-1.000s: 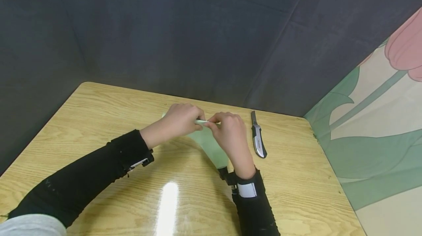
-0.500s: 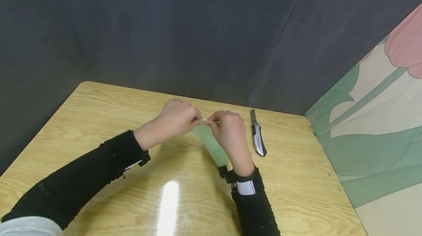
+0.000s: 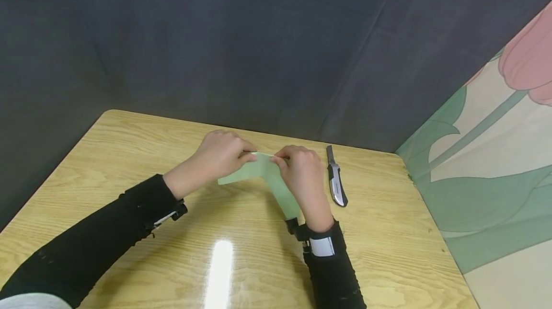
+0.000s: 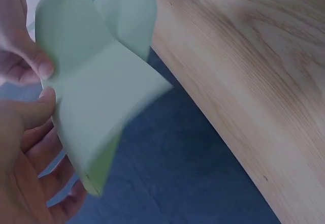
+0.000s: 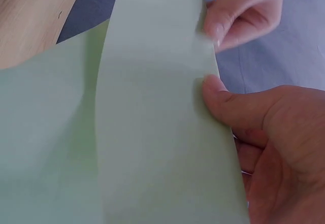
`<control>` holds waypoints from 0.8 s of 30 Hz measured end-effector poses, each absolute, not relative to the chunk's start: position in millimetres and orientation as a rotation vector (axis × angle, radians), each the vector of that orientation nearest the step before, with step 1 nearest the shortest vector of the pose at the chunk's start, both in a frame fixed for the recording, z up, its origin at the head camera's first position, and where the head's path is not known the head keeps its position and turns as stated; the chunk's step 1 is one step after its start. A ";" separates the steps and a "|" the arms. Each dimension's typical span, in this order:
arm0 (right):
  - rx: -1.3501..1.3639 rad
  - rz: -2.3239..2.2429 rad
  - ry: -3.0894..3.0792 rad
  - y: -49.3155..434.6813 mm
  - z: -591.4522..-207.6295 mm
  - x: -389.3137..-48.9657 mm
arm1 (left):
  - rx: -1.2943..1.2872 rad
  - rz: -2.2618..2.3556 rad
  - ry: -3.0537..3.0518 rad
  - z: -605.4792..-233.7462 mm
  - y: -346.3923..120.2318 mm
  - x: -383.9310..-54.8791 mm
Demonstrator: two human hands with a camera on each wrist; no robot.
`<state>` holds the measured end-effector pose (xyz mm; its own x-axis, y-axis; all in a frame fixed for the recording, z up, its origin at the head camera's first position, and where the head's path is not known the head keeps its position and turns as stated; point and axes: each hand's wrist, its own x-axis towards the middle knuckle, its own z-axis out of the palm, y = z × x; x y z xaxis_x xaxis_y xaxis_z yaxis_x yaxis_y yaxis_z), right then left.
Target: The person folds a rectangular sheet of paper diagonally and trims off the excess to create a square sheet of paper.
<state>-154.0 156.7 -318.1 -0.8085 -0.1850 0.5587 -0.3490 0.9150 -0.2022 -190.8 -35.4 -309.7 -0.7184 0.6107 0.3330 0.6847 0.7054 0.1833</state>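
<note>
A sheet of light green paper [image 3: 280, 189] is held up above the table by both hands. Its far edge is pinched between thumb and fingers of my left hand [image 3: 222, 155], and a short way to the right my right hand [image 3: 302, 175] pinches the same edge. From the left wrist, the paper [image 4: 101, 87] is doubled over along the pinched edge, with its loose corners hanging apart. The right wrist view has one layer of the paper [image 5: 152, 107] in front of another, the right thumb lying on the near layer.
To the right of the right hand a knife [image 3: 338, 184] with a silver and black handle lies on the wooden table [image 3: 172, 261], blade out. A dark cloth [image 3: 215, 50] hangs behind the table, and a flower-patterned cloth [image 3: 496, 165] at its right.
My left hand has slid left along the paper's edge, away from the right hand. More paper shows between and below the hands. The right hand has hardly moved.
</note>
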 end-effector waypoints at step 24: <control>0.342 0.425 -2.530 159.2 -321.5 -156.2 | -0.928 -0.504 -2.585 -321.7 -55.4 -197.1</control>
<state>-156.2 159.2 -321.5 -0.8184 -0.1526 0.5541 -0.3254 0.9177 -0.2279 -197.1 -55.4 -321.7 -0.7255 0.5352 0.4327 0.6585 0.7227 0.2102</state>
